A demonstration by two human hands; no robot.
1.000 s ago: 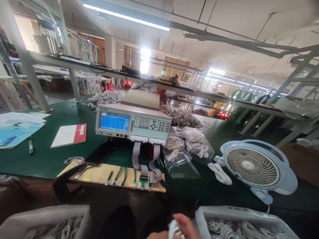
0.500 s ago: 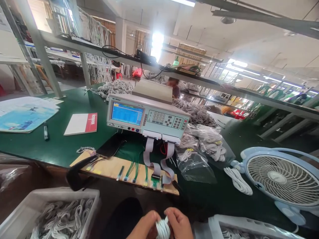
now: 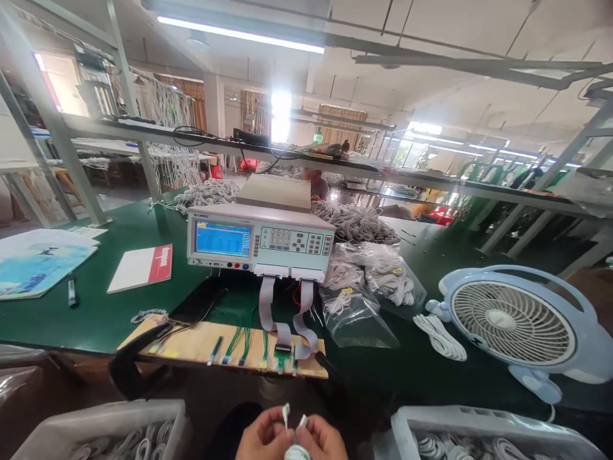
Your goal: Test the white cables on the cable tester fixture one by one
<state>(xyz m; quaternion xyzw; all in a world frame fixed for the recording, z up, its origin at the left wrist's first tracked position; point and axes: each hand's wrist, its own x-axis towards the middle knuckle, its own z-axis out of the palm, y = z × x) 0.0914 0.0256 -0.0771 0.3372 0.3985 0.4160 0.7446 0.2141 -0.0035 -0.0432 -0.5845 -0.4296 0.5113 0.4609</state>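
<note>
White cable, wound into a small coil point(image 3: 297, 453), was held low between the left hand point(image 3: 261, 439) and the right hand point(image 3: 324, 441). The fingers point(image 3: 280, 429) of both hands were closed around it. Its two plug ends point(image 3: 286, 413) were pinched so that they stood up above the fingertips, side by side and slightly apart, seemingly so that the plugs stood clear of the bundle.

Just beyond the fingers a wooden board point(image 3: 191, 342) with green leads was laid at the edge of the green bench point(image 3: 71, 316). It was joined by two flat ribbon cables to a tester point(image 3: 261, 239) set farther off. The tester's screen was turned towards the hands, presumably so that it could be read from there.

To the left of the fingers a grey bin point(image 3: 100, 409) was seen to hold loose white cable coils, and to their right a second bin point(image 3: 479, 423) was filled likewise. Farther beyond the right fingers, clear bags point(image 3: 364, 294) were packed with more coils, and a fan point(image 3: 512, 322) was stood near them.
</note>
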